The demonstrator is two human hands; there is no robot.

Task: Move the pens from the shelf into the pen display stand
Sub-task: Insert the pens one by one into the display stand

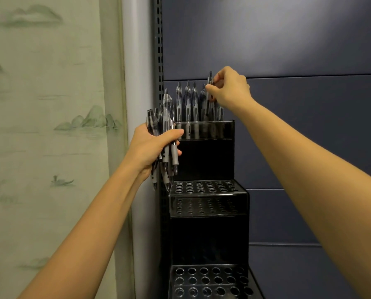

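1. One pen (208, 91) was pinched near its upper end between the thumb and fingertips of the right hand (231, 88). It hung over the far, top tier of the pen display stand (208, 160), beside a row of pens (187, 104) standing there.
2. To seat it well, the tip probably had to be lined up over a free hole, with the pen lowered upright and gently so the neighbouring pens were not knocked.
3. Whether the tip had entered a hole could not be told.
4. Right arm: stretched far forward, with the hand above the top tier.
5. Left hand (152, 147): clamped round a bundle of pens (166, 134), just left of the stand.
6. Holes in the middle tier (201, 187) and near tier (210, 279) looked unfilled.
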